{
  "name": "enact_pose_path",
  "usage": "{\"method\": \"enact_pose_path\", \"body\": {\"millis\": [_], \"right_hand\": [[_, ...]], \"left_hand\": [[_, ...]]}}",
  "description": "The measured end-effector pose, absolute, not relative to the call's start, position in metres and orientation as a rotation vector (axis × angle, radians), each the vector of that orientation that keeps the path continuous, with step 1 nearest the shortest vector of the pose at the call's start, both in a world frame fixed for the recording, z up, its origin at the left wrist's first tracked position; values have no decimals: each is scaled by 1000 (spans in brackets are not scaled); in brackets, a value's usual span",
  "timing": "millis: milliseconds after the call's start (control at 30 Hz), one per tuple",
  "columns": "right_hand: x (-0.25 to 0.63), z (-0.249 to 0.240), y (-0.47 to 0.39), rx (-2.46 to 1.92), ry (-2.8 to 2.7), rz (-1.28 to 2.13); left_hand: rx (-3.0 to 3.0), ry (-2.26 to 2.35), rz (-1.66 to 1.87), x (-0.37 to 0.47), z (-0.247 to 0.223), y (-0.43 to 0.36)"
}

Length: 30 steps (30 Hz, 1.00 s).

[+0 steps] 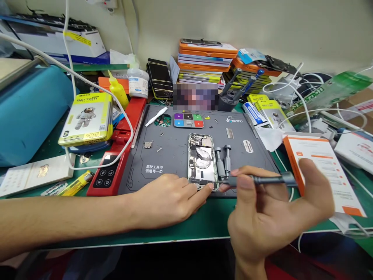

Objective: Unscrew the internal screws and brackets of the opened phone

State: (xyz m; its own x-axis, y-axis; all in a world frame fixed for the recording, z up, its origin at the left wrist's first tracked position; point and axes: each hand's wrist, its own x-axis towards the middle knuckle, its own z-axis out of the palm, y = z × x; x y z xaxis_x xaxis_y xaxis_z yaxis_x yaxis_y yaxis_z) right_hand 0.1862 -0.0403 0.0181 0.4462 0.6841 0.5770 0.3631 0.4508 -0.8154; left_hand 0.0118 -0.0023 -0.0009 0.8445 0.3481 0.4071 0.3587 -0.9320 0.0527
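Observation:
An opened smartphone (201, 165) lies on the grey work mat with its inner parts bare, a round coil in the middle. My left hand (171, 196) is closed at its lower end, fingers curled against the near edge and the index fingertip by the bottom right corner. In my right hand (271, 210) is a dark grey screwdriver (262, 180), pinched between thumb and fingers and held nearly level. Its thin tip reaches the phone's lower right part; the exact contact point is too small to see. Two more grey screwdrivers (227, 159) lie right beside the phone.
On the mat (175, 151) are small metal parts, a white pry tool (156, 116) and a coloured magnetic tray (189, 120). A red device (106, 173) and battery boxes (86, 118) stand left. A screwdriver holder (229, 100) is behind; a white-orange box (325, 171) and cables are right.

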Motion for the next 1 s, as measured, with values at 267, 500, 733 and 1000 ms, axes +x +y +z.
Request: {"method": "enact_pose_path", "body": {"millis": [267, 500, 733, 1000], "right_hand": [[190, -1, -31, -1156, -1584, 84], [188, -2, -33, -1197, -1600, 136], [189, -3, -33, -1235, -1615, 105], [196, -6, -32, -1107, -1722, -250]], "left_hand": [[-3189, -691, -553, 13, 5, -1], [-3182, -691, -527, 12, 6, -2], [-3167, -677, -560, 13, 5, -2], [-3141, -680, -580, 12, 3, -4]]}}
